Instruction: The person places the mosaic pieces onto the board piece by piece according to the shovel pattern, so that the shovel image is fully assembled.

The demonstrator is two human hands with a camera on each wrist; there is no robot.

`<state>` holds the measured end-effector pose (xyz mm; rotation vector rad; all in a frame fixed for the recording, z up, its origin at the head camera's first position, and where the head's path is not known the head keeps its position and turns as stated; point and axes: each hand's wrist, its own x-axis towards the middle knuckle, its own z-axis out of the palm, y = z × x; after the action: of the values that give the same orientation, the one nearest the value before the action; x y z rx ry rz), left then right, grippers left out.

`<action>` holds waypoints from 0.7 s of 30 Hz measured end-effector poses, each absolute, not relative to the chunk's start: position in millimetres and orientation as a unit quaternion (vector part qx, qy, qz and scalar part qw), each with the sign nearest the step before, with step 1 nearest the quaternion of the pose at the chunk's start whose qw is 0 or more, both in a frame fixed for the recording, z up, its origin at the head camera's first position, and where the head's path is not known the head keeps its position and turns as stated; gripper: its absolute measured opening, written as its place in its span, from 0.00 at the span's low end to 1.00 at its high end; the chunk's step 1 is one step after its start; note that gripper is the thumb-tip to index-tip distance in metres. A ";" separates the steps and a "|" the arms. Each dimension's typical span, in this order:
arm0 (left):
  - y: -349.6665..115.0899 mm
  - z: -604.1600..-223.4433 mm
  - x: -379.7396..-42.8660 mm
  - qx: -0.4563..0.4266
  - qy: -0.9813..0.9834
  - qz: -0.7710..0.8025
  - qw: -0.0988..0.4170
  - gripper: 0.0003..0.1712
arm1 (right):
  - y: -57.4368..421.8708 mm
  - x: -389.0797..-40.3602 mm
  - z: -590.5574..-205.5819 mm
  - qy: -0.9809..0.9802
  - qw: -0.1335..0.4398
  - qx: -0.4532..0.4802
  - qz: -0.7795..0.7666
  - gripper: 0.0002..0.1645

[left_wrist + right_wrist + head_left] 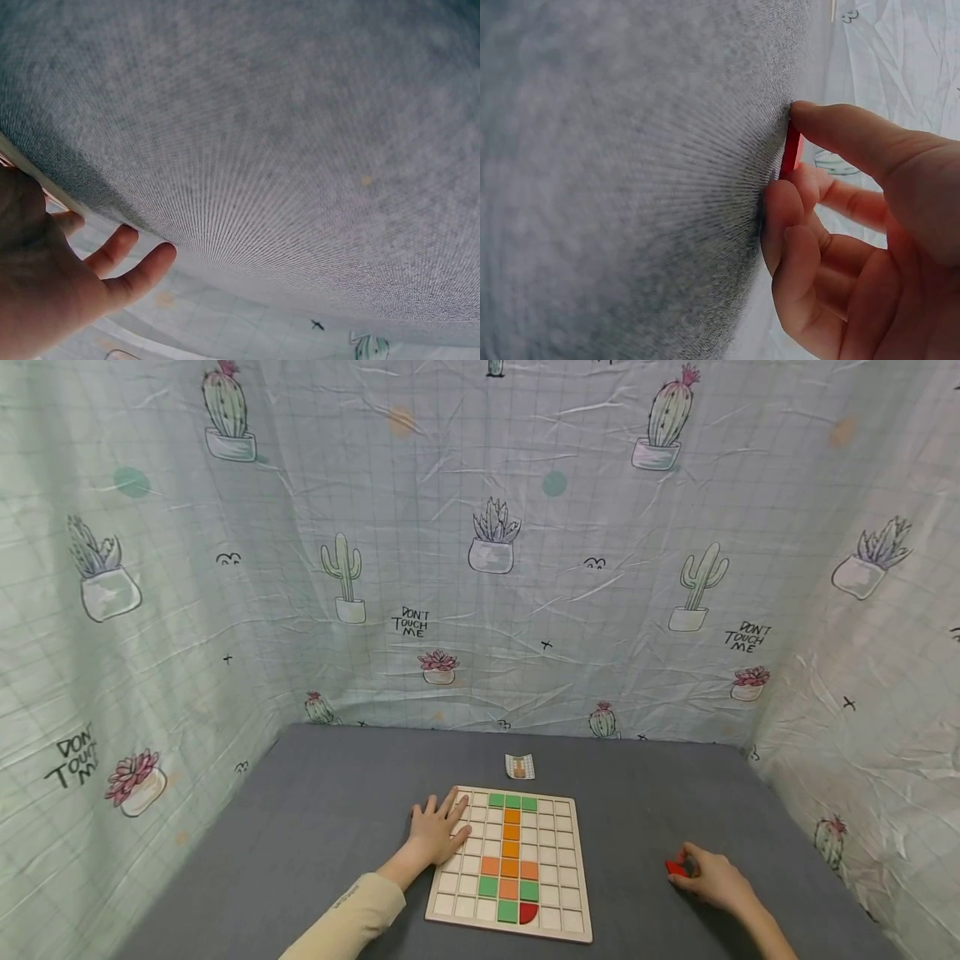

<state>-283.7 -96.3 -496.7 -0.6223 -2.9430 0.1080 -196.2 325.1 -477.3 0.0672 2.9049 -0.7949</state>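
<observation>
In the head view a wooden grid board [566, 877] lies on the grey table. Green, orange and salmon square tiles fill some of its cells, and a red quarter-round tile [528, 912] sits in the row nearest me. My left hand [435, 833] rests on the board's left edge with its fingers spread. To the right of the board, my right hand [711, 878] pinches a red tile [676, 868] between thumb and fingers, low at the table. The right wrist view shows only this tile's narrow side; the fingers hide the rest.
A small pattern card [519, 767] lies on the table [360, 793] just beyond the board. A curtain [450, 468] printed with cacti surrounds the table at the back and both sides.
</observation>
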 end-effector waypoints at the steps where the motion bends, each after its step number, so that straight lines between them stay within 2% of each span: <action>1: -96.4 -496.8 -283.7 -0.207 -0.976 0.035 0.065 0.32 | 326.0 -196.5 -477.6 0.961 0.067 0.011 -0.268 0.17; 9: -96.3 -496.7 -284.7 -0.207 -0.976 0.038 0.063 0.32 | 333.3 -200.1 -480.6 0.948 0.084 -0.066 -0.300 0.17; 16: -95.8 -492.7 -284.0 -0.209 -0.976 0.026 0.060 0.31 | 333.8 -199.4 -477.8 0.951 0.078 -0.025 -0.298 0.21; 21: -95.1 -492.2 -283.4 -0.206 -0.977 0.024 0.057 0.31 | 335.4 -200.4 -477.7 0.953 0.083 -0.021 -0.290 0.19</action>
<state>-283.4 -95.1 -492.2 -0.6250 -2.9620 0.0740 -200.4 335.4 -477.7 -0.0640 2.8463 -0.8662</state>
